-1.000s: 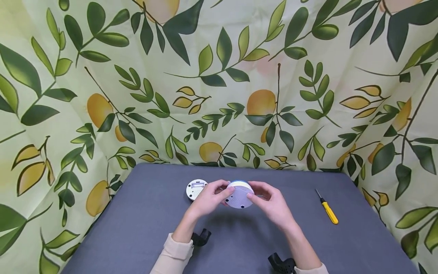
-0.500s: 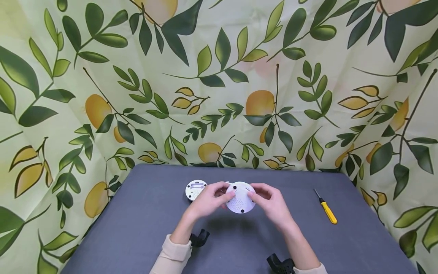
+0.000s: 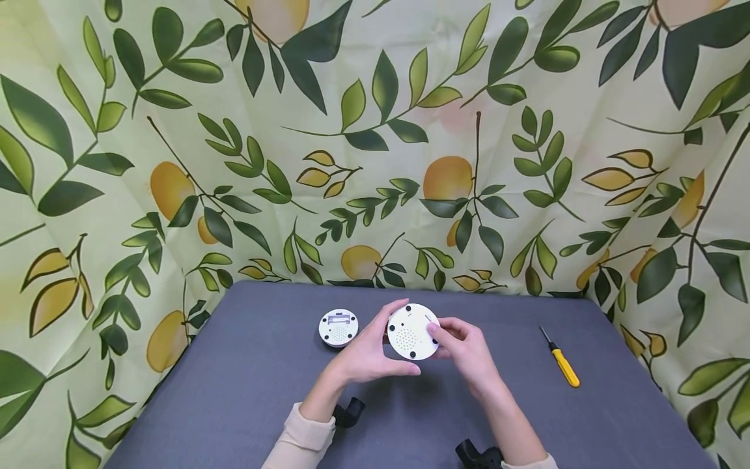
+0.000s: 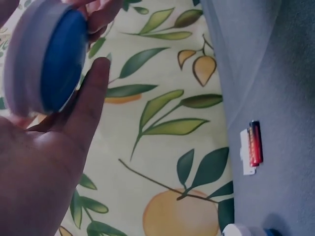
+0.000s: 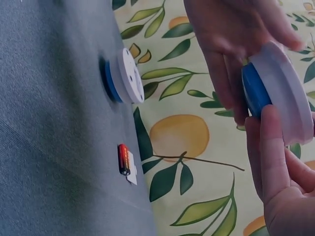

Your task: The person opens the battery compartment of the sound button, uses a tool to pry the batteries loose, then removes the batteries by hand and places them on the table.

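A round white device (image 3: pixel 413 333) with speaker holes and black feet faces up toward the head view. Its other side is a blue dome (image 5: pixel 256 88), seen in both wrist views. My right hand (image 3: pixel 467 354) pinches the device at its right edge, thumb on the white face, fingers against the blue side. My left hand (image 3: pixel 364 355) is spread at the device's left side, fingers at its far edge, thumb stretched out below it and off the face. A similar white-and-blue device (image 3: pixel 338 327) lies on the table, its battery slot showing.
A screwdriver (image 3: pixel 560 358) with a yellow handle lies at the right on the grey table (image 3: pixel 246 391). Red-and-black battery (image 5: pixel 123 158) and small white piece (image 5: pixel 132 168) lie farther back, behind my hands in the head view. A leaf-patterned cloth (image 3: pixel 375 163) encloses the table.
The device has tilted, so its white underside faces up more fully. My left thumb has come off its face and the left hand has opened; the right hand keeps its pinch.
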{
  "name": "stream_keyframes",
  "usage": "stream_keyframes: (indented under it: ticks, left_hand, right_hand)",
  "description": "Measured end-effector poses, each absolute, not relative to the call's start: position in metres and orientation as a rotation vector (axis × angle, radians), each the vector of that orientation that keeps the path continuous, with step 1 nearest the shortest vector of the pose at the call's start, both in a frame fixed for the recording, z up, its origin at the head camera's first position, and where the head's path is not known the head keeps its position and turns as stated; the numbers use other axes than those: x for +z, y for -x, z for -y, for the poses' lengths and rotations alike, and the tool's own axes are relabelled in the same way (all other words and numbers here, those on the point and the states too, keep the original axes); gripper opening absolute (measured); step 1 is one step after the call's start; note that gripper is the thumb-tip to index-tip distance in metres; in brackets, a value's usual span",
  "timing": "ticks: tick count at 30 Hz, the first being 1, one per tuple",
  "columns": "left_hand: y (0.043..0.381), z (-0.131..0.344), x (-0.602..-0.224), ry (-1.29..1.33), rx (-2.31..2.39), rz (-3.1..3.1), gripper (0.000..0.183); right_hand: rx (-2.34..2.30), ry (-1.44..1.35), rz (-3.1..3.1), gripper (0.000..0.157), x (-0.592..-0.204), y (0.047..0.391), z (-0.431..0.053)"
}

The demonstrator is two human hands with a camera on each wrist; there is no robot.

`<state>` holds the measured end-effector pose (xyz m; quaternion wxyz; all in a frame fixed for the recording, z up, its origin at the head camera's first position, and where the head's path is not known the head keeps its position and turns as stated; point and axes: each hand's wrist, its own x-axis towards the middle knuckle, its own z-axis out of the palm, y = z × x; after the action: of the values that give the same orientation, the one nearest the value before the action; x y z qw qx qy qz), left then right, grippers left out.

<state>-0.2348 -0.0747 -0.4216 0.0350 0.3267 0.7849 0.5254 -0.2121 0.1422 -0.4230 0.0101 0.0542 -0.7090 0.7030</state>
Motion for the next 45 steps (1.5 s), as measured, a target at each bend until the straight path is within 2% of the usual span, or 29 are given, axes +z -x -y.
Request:
stream_keyframes:
  ticks: [11, 20, 25, 32, 45]
  left_hand:
    - [0.234, 0.073, -0.425, -0.964, 1.595, -2.461, 0.103]
    - [0.236, 0.069, -0.427, -0.953, 1.625, -2.528, 0.097]
    - [0.235, 0.064, -0.431, -0.906, 1.633, -2.554, 0.098]
    - [0.233, 0.057, -0.435, -0.866, 1.594, -2.606, 0.098]
    - [0.231, 0.055, -0.435, -0.863, 1.568, -2.635, 0.099]
  right_hand:
    - [2.200, -0.192, 2.262, 0.035, -0.426, 0.211, -0.140]
    - [1.883, -0.153, 2.276, 0.034, -0.427, 0.208, -0.134]
    - [1.757, -0.128, 2.233, 0.028, -0.426, 0.206, -0.131]
    - [1.637, -0.091, 2.252, 0.022, -0.428, 0.206, -0.128]
    - [1.574, -0.019, 2.276, 0.023, -0.430, 0.205, -0.118]
